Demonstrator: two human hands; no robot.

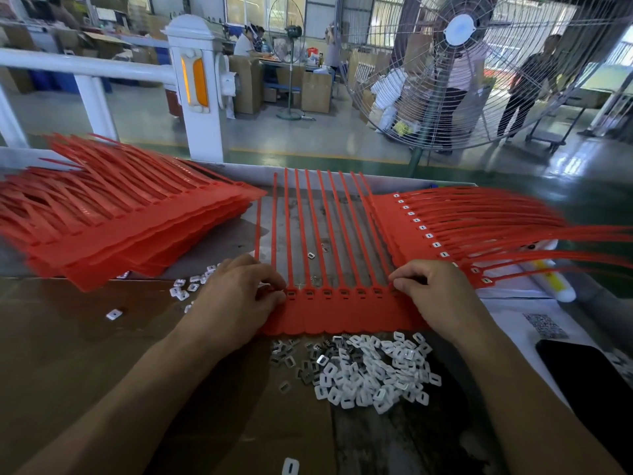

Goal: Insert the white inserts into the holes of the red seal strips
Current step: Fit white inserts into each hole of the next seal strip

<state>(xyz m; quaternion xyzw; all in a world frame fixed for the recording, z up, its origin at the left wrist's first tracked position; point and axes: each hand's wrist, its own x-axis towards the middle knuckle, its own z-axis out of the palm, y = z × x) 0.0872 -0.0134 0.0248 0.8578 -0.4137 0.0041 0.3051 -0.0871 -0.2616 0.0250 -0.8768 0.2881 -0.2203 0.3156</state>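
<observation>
A red seal strip sheet (342, 311) lay flat on the table (85, 354), tails pointing away. The left hand (239, 296) pinched its left corner, the right hand (431, 293) its right (fingers curled). White inserts (373, 371) lay heaped just beside its near edge.

The red seal strips (342, 310) looked like smooth, faintly glossy plastic. The white inserts (376, 375) near them were matt plastic, some with metal faces. Brown cardboard (85, 354) lay matt at left.
</observation>
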